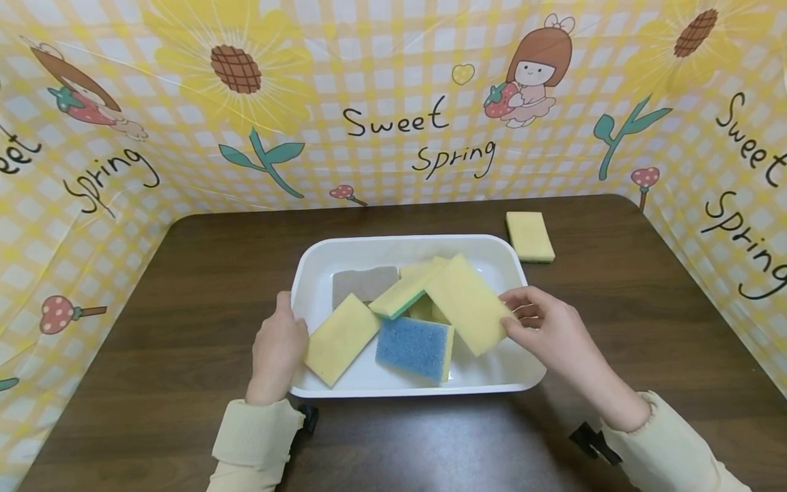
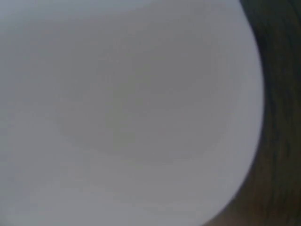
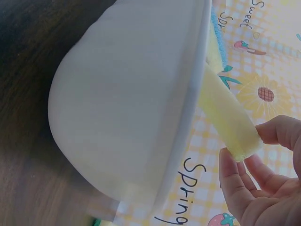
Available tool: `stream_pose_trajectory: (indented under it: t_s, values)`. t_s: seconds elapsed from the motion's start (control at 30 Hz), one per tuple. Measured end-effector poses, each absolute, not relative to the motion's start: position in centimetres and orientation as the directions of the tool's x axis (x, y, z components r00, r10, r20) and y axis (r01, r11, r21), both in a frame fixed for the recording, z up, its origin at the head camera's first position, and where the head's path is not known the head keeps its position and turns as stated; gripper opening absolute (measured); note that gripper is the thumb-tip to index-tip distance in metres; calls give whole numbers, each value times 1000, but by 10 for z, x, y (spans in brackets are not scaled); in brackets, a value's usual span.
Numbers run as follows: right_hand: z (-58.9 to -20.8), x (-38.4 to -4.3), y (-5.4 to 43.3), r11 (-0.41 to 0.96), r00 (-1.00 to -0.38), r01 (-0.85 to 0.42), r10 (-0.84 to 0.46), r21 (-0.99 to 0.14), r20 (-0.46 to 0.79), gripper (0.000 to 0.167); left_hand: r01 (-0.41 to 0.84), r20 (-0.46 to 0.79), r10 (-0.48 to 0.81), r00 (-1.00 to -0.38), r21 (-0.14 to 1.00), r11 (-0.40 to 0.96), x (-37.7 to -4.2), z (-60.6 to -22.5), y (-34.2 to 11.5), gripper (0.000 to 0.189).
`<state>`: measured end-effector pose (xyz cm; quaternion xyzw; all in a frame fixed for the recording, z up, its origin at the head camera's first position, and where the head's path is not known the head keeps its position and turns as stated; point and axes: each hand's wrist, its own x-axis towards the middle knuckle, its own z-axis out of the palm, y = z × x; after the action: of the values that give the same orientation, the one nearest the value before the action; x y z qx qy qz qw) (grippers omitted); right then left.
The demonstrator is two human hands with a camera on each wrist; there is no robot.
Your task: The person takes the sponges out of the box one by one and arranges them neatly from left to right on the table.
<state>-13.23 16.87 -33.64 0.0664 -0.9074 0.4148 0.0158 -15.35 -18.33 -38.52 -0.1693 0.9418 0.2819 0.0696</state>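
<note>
Tabletop (image 1: 184, 342) — pinched sponge (image 1: 470, 304), right hand (image 1: 550, 328)

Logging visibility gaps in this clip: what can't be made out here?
- Head: part of gray piece, behind yellow sponges.
- Head: most fingertips of left hand, behind the hand itself.
- Left wrist: contents of tray, blocked by its blurred wall.
- Right wrist: most of blue sponge, behind the tray's rim.

The left hand (image 1: 279, 348) holds the left edge of a white tray (image 1: 418, 391), where a blue-faced sponge (image 1: 412, 347) lies among yellow sponges (image 1: 342, 339) and a grey piece (image 1: 365, 283). The right hand (image 1: 550, 324) pinches a tilted rectangular yellow sponge (image 1: 467, 301), its held end above the tray's rim.
</note>
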Motion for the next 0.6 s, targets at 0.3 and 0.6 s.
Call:
stream_pose_trajectory:
  t_s: [0.3, 0.6]
  values:
    - [-333, -139, 180, 640, -995, -104, -69, -761, 78, 30, -362, -236, -278, -931, 501, 786, -153, -384, -183, 44]
    - [-330, -150, 194, 665, -992, -110, -32, -739, 119, 29, -375, -252, -284, -925, 500, 780, -153, -383, -183, 44]
